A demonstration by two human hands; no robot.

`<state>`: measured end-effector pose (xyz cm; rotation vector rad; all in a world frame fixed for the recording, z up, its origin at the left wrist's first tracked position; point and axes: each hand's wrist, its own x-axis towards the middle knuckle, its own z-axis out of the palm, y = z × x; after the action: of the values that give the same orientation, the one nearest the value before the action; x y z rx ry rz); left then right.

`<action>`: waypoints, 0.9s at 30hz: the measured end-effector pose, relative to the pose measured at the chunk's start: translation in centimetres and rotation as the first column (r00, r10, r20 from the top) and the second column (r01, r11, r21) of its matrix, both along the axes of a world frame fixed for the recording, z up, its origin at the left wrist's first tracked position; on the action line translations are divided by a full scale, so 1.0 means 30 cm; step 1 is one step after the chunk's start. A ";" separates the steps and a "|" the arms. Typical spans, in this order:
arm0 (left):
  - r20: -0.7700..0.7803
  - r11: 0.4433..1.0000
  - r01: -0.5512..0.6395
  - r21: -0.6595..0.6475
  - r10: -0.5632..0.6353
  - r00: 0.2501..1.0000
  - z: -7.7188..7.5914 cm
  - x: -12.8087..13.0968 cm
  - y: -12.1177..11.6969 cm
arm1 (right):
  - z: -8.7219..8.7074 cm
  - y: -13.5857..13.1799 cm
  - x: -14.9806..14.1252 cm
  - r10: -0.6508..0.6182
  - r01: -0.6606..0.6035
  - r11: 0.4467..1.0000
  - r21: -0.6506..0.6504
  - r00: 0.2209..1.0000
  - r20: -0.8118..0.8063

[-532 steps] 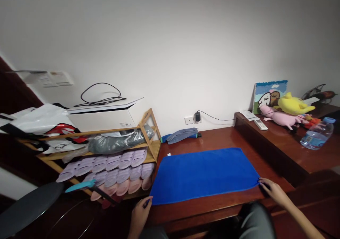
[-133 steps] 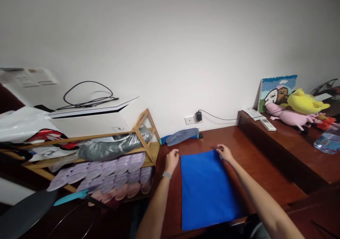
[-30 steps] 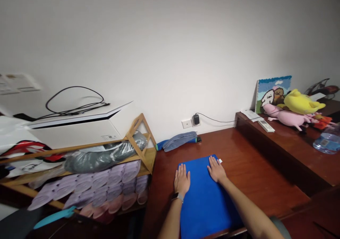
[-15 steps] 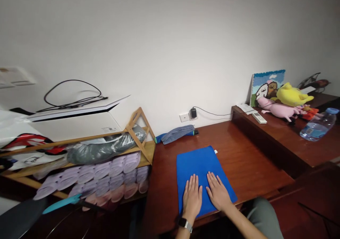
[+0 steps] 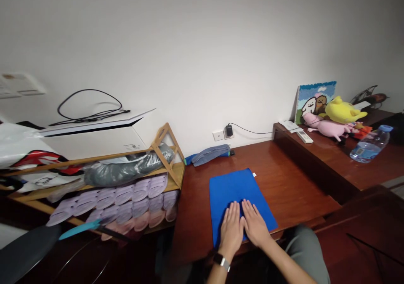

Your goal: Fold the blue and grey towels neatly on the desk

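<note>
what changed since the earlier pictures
The blue cloth, spread wide at first, is now folded narrower. The left hand and right hand let go of its near corners, later reached its far end, and have since moved back to lie flat on its near part. The bottle and yellow toy stayed put.

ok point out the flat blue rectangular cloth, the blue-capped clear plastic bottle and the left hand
Flat blue rectangular cloth point(image 5: 234, 187), head view: upper middle of its surface.
Blue-capped clear plastic bottle point(image 5: 368, 149), head view: middle of body.
Left hand point(image 5: 232, 230), head view: back of hand.
</note>
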<state>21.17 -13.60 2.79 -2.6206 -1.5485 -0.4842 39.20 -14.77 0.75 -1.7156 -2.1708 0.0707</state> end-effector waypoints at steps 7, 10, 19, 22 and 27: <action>-0.028 0.997 -0.078 -0.012 0.078 0.997 -0.082 -0.079 -0.032 | -0.063 -0.013 0.117 -0.085 0.086 0.996 -0.019 0.996 0.039; -0.025 0.987 -0.161 0.028 0.161 0.987 -0.108 -0.192 -0.057 | -0.060 -0.015 0.201 -0.134 0.136 0.990 -0.044 0.990 0.048; 0.019 0.997 -0.066 0.036 0.066 0.998 -0.025 -0.180 -0.040 | -0.010 -0.028 0.043 -0.253 0.254 0.966 -0.046 0.967 0.017; 0.018 0.995 0.076 -0.071 -0.075 0.997 0.046 -0.119 0.029 | -0.019 -0.029 -0.028 -0.269 0.268 0.959 -0.089 0.963 -0.006; -0.004 0.980 0.062 -0.188 -0.064 0.998 0.040 -0.084 0.038 | -0.045 -0.016 0.033 -0.176 0.174 0.980 -0.093 0.984 -0.016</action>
<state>18.65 -12.46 4.00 -2.8138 -1.5855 -0.3428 40.19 -15.25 -0.59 -1.9392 -2.0191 0.1456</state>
